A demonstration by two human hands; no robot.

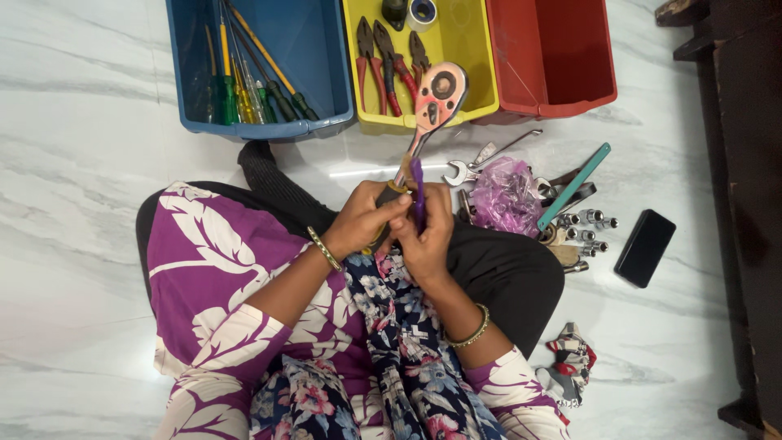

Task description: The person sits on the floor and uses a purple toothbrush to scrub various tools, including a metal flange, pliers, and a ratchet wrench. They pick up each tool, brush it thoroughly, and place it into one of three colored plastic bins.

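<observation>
Chrome ratchet wrench (429,114): handle gripped by left hand (364,222) & right hand (425,236); head angled up-right twd yellow bin (481,49).

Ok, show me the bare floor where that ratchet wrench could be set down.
Bare white marble floor lies left of the purple floral sleeve, below the blue plastic bin. More between the black phone and the striped work gloves. Crowded: right of the hands, around the purple plastic bag, spanners and chrome sockets.
</observation>
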